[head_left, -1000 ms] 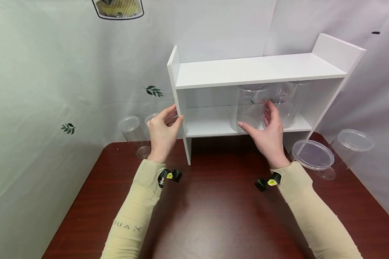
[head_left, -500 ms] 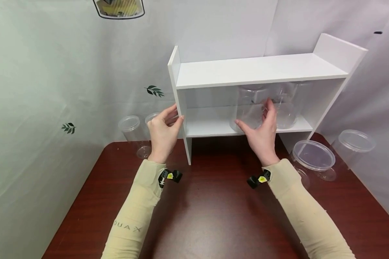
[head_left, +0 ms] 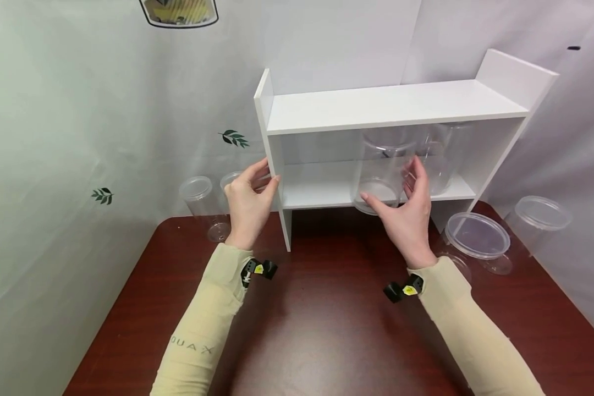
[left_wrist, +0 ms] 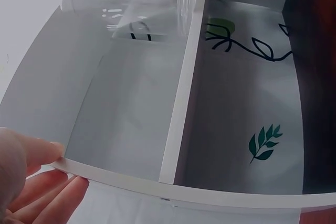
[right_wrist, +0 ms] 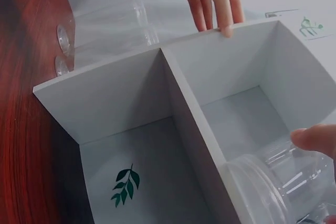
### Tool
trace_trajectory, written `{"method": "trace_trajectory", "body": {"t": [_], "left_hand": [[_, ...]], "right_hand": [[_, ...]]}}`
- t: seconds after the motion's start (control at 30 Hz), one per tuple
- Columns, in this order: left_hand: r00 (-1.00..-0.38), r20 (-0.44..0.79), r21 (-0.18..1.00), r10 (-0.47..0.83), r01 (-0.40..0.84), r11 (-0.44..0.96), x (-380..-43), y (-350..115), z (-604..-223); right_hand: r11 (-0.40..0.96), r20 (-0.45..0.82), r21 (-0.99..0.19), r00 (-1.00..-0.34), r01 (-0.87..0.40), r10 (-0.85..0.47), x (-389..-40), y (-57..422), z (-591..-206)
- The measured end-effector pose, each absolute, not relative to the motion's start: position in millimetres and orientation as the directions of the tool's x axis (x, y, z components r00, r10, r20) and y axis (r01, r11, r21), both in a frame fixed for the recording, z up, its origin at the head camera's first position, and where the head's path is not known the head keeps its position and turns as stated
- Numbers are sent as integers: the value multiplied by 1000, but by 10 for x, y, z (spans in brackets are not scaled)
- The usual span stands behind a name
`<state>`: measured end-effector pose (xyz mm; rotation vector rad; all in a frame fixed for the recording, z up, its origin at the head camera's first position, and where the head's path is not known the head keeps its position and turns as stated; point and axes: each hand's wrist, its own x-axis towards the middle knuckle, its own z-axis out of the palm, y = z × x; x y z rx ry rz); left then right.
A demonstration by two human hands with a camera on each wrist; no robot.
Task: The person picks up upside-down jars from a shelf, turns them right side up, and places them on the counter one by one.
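Observation:
My left hand (head_left: 249, 206) pinches the front edge of the left side panel (head_left: 263, 110) of a white shelf unit (head_left: 396, 107). In the left wrist view, its thumb (left_wrist: 37, 150) is on the inner side and fingers are outside. My right hand (head_left: 408, 212) holds a large clear plastic jar (head_left: 381, 165) on the middle board, thumb in front and fingers at its right side. The jar's lower rim sticks out slightly past the board's front edge (head_left: 322, 206). Another clear jar (head_left: 440, 165) stands to its right, partly behind my fingers.
Left of the unit, two tall clear jars with lids (head_left: 196, 188) stand on the dark red table (head_left: 317, 308), one partly behind my left hand. On the right stand a wide lidded jar (head_left: 477, 236) and a taller one (head_left: 539, 220). A pale curtain (head_left: 128, 137) hangs behind.
The held jar has come forward, its lower rim now past the board's front edge. My right hand shifted left, then back right and slightly down. The left hand has stayed put.

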<state>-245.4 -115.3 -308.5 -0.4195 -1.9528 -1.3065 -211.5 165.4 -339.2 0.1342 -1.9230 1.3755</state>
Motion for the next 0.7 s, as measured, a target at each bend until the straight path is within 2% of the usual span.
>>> {"method": "trace_trajectory", "body": {"t": [0.27, 0.43, 0.57, 0.7], "left_hand": [[-669, 729, 657, -145, 623, 424, -2466, -1144, -3107], [-662, 723, 681, -197, 635, 365, -2351, -1136, -3125], [-595, 760, 649, -262, 682, 336, -2031, -1060, -3064], [-507, 829, 560, -237, 758, 335, -1800, -996, -3142]], "right_hand": [[422, 624, -767, -716, -484, 313, -1942, 1690, -3346], [389, 630, -767, -716, -511, 301, -1656, 1572, -3178], [355, 631, -769, -724, -532, 281, -1486, 1521, -3104], [324, 630, -771, -731, -548, 263, -1470, 1563, -3167]]}}
